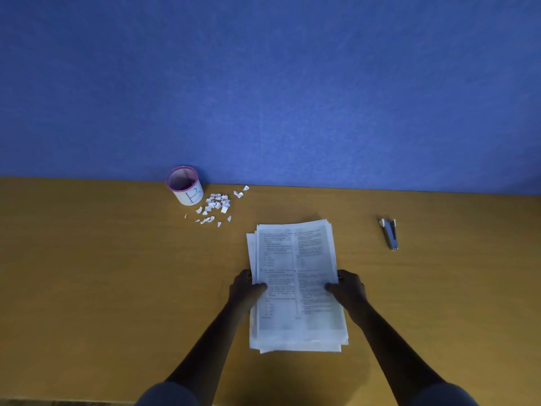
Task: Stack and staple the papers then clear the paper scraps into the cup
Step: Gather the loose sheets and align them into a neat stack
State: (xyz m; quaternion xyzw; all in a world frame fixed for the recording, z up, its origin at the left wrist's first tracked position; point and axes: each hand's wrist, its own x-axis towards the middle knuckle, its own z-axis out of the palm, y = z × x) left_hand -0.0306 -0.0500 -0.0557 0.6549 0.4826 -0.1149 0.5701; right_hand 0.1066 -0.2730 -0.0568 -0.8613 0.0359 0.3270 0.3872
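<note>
A loose stack of printed papers (295, 259) lies in the middle of the wooden table, its sheets slightly fanned at the edges. My left hand (247, 288) grips the stack's left edge, thumb on top. My right hand (349, 287) grips the right edge the same way. A white cup (188, 191) with a purple rim and a "B" on its side stands at the back left, upright. Several white paper scraps (215, 208) lie scattered just to the right of the cup. A small grey stapler (390, 233) lies on the table to the right of the papers.
The yellow-brown table (102, 273) runs up to a blue wall (263, 83) at the back. The cup stands close against that wall. The table's near edge shows at the bottom left.
</note>
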